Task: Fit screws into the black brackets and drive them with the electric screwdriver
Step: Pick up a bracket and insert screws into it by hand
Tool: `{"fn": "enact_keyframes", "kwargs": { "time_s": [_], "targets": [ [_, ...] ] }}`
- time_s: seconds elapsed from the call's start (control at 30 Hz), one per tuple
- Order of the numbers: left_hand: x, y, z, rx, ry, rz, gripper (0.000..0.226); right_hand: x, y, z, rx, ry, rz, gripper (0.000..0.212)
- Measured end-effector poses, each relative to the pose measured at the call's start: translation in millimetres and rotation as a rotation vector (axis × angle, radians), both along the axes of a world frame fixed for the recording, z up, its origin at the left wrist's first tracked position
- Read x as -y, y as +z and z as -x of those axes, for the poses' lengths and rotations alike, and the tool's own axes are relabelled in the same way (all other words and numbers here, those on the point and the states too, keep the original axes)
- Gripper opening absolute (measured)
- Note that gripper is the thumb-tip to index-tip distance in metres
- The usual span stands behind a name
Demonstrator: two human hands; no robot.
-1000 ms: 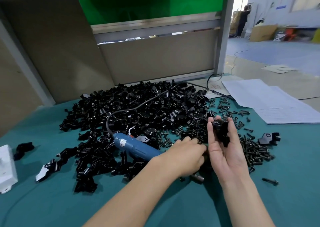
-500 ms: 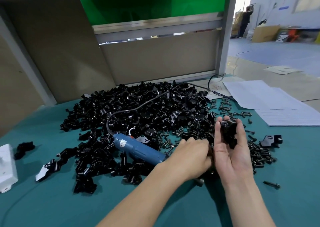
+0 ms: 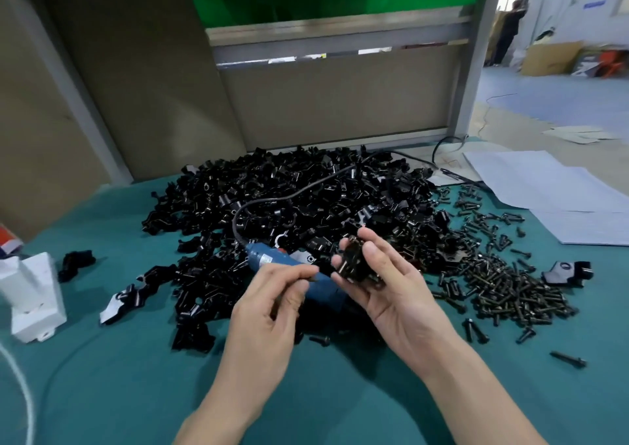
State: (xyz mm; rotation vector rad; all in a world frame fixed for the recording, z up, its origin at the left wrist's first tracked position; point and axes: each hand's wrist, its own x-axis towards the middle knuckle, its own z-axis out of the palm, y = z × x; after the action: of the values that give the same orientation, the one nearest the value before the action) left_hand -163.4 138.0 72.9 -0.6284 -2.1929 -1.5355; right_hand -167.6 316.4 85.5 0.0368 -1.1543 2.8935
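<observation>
Here, my left hand [image 3: 269,308] is curled, thumb and forefinger pinching one small dark metal screw [image 3: 310,276], blurred but slim. My right hand [image 3: 391,295] cups one black angular bracket with a glossy face [image 3: 355,262], fingers bent round it and thumb on its left edge. Both hands hover above the teal cloth-covered table [image 3: 119,376]. Under them lies the one blue cylindrical electric screwdriver [image 3: 272,261], matte, its black rubbery cord [image 3: 272,201] looping back over a heap of shiny black brackets [image 3: 323,186], too many to count. To the right spreads a scatter of dark threaded screws [image 3: 510,288], also uncountable. One lone long screw [image 3: 566,359] lies nearer me. One stray bracket [image 3: 76,261] sits at the left near a white blocky plastic piece [image 3: 34,295]. Flat white paper sheets [image 3: 544,189] lie at the far right.
</observation>
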Motion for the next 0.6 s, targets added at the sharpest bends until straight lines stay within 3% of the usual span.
{"fn": "enact_keyframes", "kwargs": {
  "time_s": [0.13,0.47,0.6],
  "targets": [
    [-4.6,-1.3,-0.3,0.074,0.031,-0.032,0.017,6.6,-3.5,-1.3,-0.005,0.026,-0.087,0.026],
    [-1.7,-2.8,3.4,0.027,0.019,0.045,0.011,12.4,-4.9,-3.8,-0.031,0.071,-0.203,0.025],
    [-3.0,-2.3,1.3,0.158,0.005,-0.038,0.01,16.0,-4.8,-5.8,-0.031,0.069,-0.271,0.031]
  ]
}}
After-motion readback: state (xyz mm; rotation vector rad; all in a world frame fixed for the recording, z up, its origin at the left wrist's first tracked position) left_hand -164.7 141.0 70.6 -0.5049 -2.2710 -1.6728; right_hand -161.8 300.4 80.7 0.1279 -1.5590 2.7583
